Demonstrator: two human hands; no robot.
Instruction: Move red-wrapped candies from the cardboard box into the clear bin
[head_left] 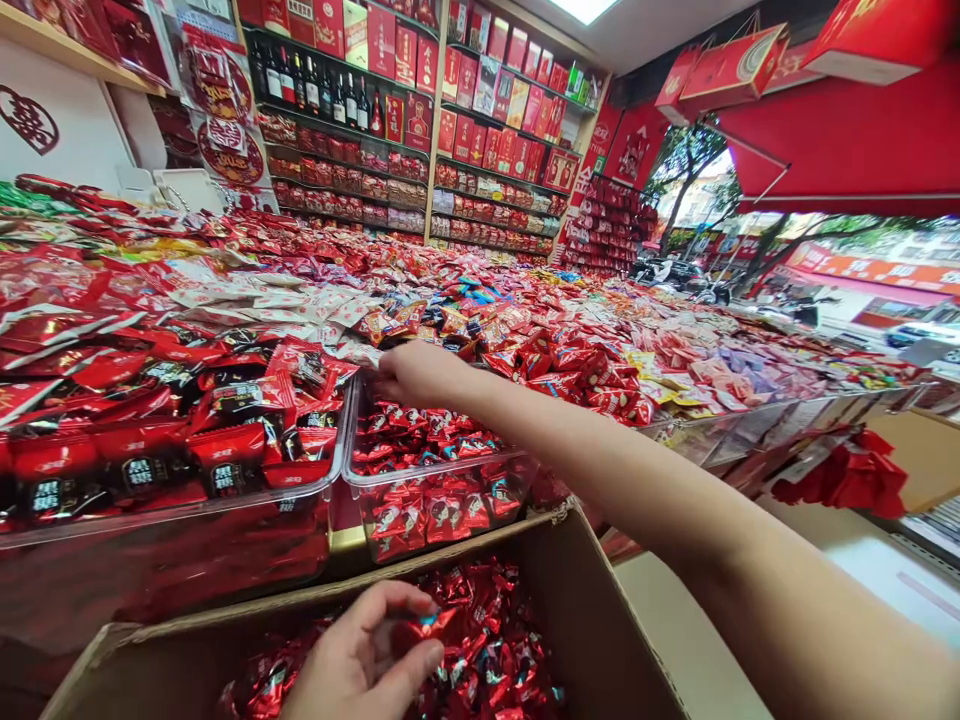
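My left hand (375, 655) is inside a cardboard box (622, 620), over a heap of red foil-wrapped candies (487, 640). Its thumb and index finger curl round one wrapped candy (442, 622) with a bit of blue on it. My right arm stretches across to a clear plastic bin (442, 468) holding similar red candies (420, 430). At the bin's far left corner, my right hand (424, 375) is closed, by the white packets (300, 305). What its fingers hold, if anything, is hidden.
To the left stands another clear bin (334, 470) of red-and-black wrapped candies (225, 440). Many more piled sweets (585, 370) spread behind and right. Shelves (431, 130) with bottles and red boxes line the back. Red fabric items (847, 485) hang at the right edge.
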